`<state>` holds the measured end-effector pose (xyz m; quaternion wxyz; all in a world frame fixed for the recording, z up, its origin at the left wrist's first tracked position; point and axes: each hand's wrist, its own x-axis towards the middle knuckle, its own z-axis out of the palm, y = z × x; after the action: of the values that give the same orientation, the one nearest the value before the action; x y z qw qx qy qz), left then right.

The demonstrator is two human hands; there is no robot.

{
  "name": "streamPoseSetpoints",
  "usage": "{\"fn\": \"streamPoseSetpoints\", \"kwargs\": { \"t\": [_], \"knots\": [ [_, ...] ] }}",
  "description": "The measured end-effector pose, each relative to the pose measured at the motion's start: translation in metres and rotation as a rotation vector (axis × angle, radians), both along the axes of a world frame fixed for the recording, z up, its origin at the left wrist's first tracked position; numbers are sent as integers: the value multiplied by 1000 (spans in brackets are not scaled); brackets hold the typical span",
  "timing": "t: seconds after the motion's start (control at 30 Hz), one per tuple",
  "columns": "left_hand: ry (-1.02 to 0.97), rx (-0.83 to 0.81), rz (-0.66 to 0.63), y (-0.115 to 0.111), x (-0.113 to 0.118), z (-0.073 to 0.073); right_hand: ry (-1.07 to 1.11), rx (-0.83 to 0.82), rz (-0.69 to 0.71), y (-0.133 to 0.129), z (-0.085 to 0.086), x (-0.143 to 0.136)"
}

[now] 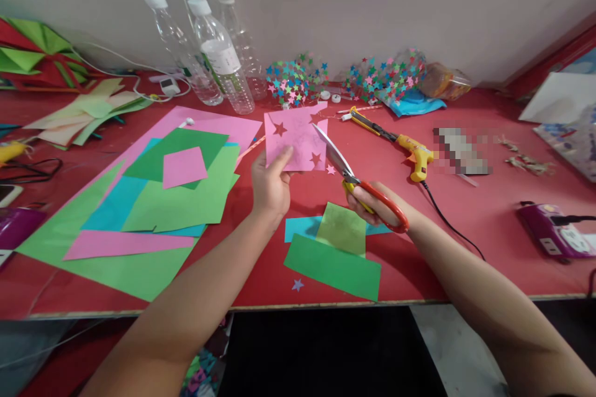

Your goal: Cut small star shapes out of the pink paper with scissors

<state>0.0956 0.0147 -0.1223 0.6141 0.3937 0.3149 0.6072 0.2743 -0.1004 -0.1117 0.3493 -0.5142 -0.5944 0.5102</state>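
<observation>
My left hand point(272, 182) pinches a pink paper sheet point(297, 136) by its lower left part, thumb on the front. Star-shaped holes show in the sheet, and its top edge is uneven. My right hand point(370, 201) is wrapped round scissors point(342, 161) with orange and yellow handles. The blades point up and left, their tips by the sheet's upper right. A small pink star point(330, 169) lies just beyond the sheet's lower right corner. Below the hands are a green strip point(333, 266), an olive-green piece point(342, 229) and a blue strip point(302, 228).
Stacked coloured papers point(181, 204) cover the left of the red table point(419, 273). Plastic bottles point(223, 61) stand behind. Star-filled clear containers point(293, 81) sit by the wall. A yellow glue gun point(419, 158) with a black cable and a purple power strip point(554, 232) lie right.
</observation>
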Motion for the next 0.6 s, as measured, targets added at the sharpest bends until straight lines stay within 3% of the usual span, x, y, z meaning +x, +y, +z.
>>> {"fn": "streamPoseSetpoints", "kwargs": {
  "t": [0.1, 0.23, 0.43, 0.6],
  "knots": [
    [-20, -36, -154, -5, 3, 3, 103, 15, 16, 1, -7, 3],
    [-8, -45, -266, -13, 4, 2, 134, 20, -11, 1, -10, 5],
    [58, -17, -276, -16, 5, 1, 73, 12, 8, -1, -2, -4],
    [192, 70, -204, -17, 3, -3, -21, 13, -24, -2, 6, -8]
  ]
}}
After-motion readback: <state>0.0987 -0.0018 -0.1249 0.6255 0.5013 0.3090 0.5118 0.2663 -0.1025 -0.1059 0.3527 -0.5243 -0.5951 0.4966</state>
